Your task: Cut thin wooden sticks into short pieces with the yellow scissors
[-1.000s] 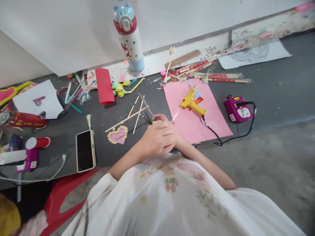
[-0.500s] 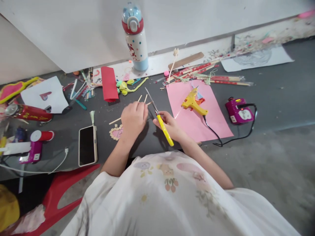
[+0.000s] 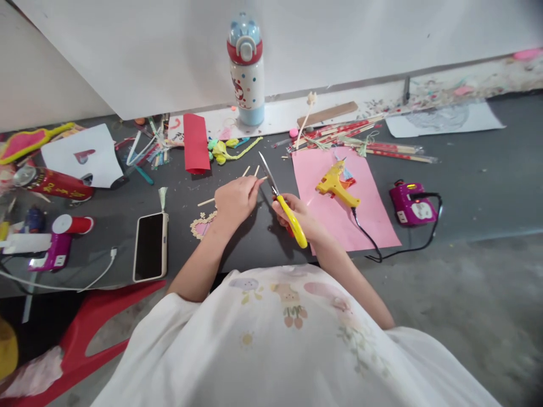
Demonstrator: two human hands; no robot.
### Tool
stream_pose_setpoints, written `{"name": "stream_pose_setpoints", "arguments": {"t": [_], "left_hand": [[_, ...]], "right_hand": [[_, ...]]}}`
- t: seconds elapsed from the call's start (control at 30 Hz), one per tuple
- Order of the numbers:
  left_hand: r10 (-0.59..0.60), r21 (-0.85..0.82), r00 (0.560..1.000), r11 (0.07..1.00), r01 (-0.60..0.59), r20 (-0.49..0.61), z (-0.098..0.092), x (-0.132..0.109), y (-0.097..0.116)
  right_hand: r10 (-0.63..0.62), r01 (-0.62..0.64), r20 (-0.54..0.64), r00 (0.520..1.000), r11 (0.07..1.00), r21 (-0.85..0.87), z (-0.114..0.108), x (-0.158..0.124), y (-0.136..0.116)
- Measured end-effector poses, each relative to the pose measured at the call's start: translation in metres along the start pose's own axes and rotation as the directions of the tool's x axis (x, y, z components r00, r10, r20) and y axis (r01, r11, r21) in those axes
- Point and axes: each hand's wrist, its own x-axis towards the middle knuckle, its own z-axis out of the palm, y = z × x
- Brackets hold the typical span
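Note:
My right hand (image 3: 294, 213) is closed round the handles of yellow-handled scissors (image 3: 291, 217), whose blades point up and to the left. My left hand (image 3: 237, 198) pinches a thin wooden stick (image 3: 262, 178), its end showing close to the blades. More wooden sticks (image 3: 206, 202) poke out around the left hand, partly hidden by it. Below the left wrist lies a pink heart (image 3: 200, 224) with a bumpy wooden-coloured border, part of it covered. A yellow glue gun (image 3: 337, 185) rests on pink paper (image 3: 360, 226) right of the scissors.
A water bottle (image 3: 247, 79) stands at the back, beside a red paper strip (image 3: 196, 144). On the left are a phone (image 3: 150, 247), a red can (image 3: 55, 183) and a thread spool (image 3: 73, 224). A purple adapter (image 3: 411, 203) with a black cord sits right, below several red-wrapped sticks (image 3: 339, 127).
The camera view has shifted slightly. Both hands sit a little further right in view; the scissors have turned slightly, showing more of the handles, with their blades still near the stick.

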Motion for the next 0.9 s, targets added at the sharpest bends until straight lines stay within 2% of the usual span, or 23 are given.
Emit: {"name": "stream_pose_setpoints", "arguments": {"t": [0.3, 0.53, 0.73, 0.83, 0.9], "left_hand": [[-0.027, -0.023, 0.999, 0.999, 0.027, 0.034, 0.002, 0.003, -0.002], [-0.051, -0.08, 0.996, 0.995, 0.057, 0.076, 0.01, 0.001, 0.002], [-0.118, 0.023, 0.986, 0.993, 0.116, 0.113, -0.002, 0.012, 0.005], [-0.139, 0.063, 0.98, 0.989, 0.132, 0.144, -0.008, 0.014, 0.001], [-0.153, 0.069, 0.976, 0.987, 0.144, 0.155, -0.01, 0.013, -0.002]], "right_hand": [[0.045, -0.054, 0.058, 0.997, 0.982, 0.18, -0.001, -0.002, -0.01], [-0.042, 0.015, 0.103, 0.994, 0.968, 0.249, -0.01, -0.003, -0.005], [-0.028, 0.008, 0.071, 0.997, 0.961, 0.277, -0.014, -0.004, -0.004], [-0.051, 0.044, 0.038, 0.998, 0.983, 0.177, -0.015, -0.01, -0.022], [-0.101, 0.101, -0.04, 0.994, 0.995, -0.012, -0.017, -0.017, -0.036]]}}
